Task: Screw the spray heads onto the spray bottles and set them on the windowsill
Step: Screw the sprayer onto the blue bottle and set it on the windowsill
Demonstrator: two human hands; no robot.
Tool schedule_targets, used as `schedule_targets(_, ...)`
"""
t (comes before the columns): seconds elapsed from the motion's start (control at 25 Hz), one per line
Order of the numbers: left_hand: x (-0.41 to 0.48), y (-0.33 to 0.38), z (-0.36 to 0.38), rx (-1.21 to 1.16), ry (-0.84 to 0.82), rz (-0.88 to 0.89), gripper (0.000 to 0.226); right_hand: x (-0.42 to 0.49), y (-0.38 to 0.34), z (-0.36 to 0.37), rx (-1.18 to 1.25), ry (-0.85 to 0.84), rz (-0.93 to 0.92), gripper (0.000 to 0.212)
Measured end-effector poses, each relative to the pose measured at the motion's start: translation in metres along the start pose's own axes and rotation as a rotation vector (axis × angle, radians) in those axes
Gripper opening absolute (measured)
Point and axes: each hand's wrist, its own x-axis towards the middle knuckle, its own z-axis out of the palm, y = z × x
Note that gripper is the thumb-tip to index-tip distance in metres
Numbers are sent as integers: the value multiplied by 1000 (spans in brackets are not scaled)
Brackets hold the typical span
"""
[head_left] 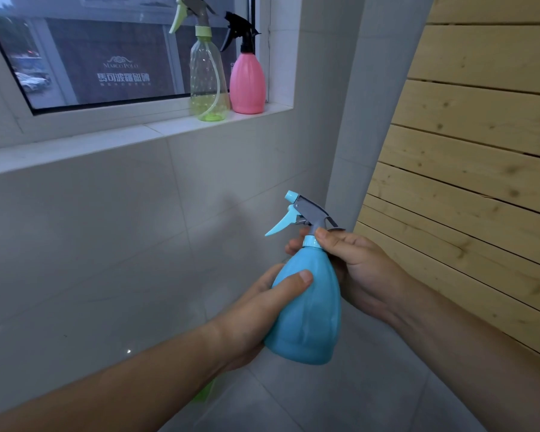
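**A:** What do we have nearest us?

**B:** Our left hand [256,310] grips the belly of the blue bottle [309,319]. The thumb lies across the front, and the rest of its fingers are hidden behind. We hold the bottle in the air, its long axis nearly upright.

**A:** And the right hand [359,269]?

**B:** It is at the top of the blue bottle. Its fingers [325,236] pinch the collar [310,242] of the spray head [309,213], thumb on the near side and fingertips just showing past the far side. The head sits on the neck, with trigger and nozzle pointing left, away from that hand. We cannot tell whether the thread is fully home.

**A:** So what does our next move turn on?

**B:** As we judge it, any last twist goes round that upright axis, the right hand turning at the collar while the left braces below.

The windowsill [138,138] lies above and beyond the blue bottle, off to its left. The green bottle [208,85] and the pink bottle [247,85] already stand there with heads on. They are so close that we cannot tell whether they touch.

The left hand, already round the body, looks better placed to lift it there.
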Motion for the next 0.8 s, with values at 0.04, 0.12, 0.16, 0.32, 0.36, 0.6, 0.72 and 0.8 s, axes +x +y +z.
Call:
schedule_targets(0.04,0,0,0,28,30,11,65,1,1,1,-1,17,-9,25)
schedule_targets(0.12,0,1,0,91,84,21,70,1,3,2,-21,48,-24,22)
schedule_targets(0.16,0,2,0,118,105,21,71,2,4,3,-32,63,-31,22)
schedule_targets(0.32,-1,4,1,211,162,7,73,5,8,5,-64,116,-56,21)
schedule_targets(0.36,-1,4,1,225,176,8,72,6,8,6,-76,122,-63,21)
schedule_targets(0.6,-1,6,0,290,221,1,61,6,8,5,-104,107,-80,21)
schedule_targets(0.72,-2,11,-4,263,183,-27,72,5,5,4,-92,83,-80,24)
schedule_targets(0.8,-1,15,-7,243,205,-10,73,4,4,3,-119,75,-109,27)
